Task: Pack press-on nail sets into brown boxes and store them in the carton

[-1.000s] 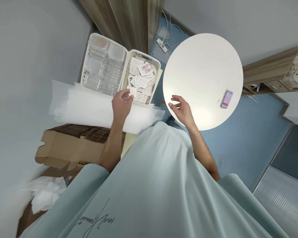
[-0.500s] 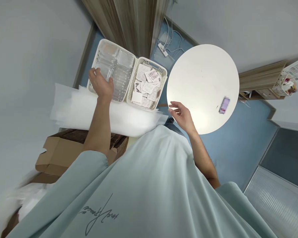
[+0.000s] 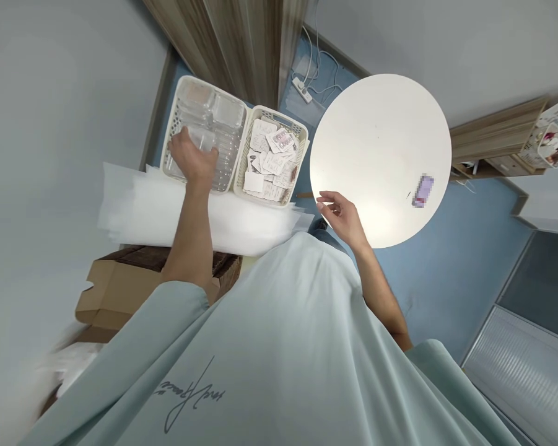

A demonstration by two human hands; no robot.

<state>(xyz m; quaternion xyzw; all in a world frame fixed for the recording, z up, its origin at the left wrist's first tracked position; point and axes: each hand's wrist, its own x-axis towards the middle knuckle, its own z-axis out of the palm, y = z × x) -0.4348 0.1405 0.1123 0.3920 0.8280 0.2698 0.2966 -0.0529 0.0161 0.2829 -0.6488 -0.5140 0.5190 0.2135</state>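
Note:
My left hand [image 3: 194, 160] is inside the left white basket [image 3: 173, 102], its thumb and fingers spread around a clear plastic box [image 3: 203, 137]. Part of that box is hidden under the hand. Several more clear plastic containers [image 3: 227, 111] lie stacked in the same basket. To the right, a second white basket [image 3: 303, 133] holds a loose pile of printed cards [image 3: 273, 162]. My right hand [image 3: 341, 214] hovers by the near left edge of the round white table [image 3: 376, 142], fingers loosely bent and apart, with nothing in it.
Translucent white sheets [image 3: 134, 207] lie in front of the baskets, above an open cardboard box [image 3: 125, 285]. A blurred purple item [image 3: 422, 191] rests on the table. A power strip [image 3: 301, 90] with cables lies on the blue floor, beside a wooden cabinet [image 3: 241, 49].
My left hand has shifted slightly right, and its thumb now sits a little farther from the fingers, around the clear box. My right hand stays almost still. The view has moved slightly.

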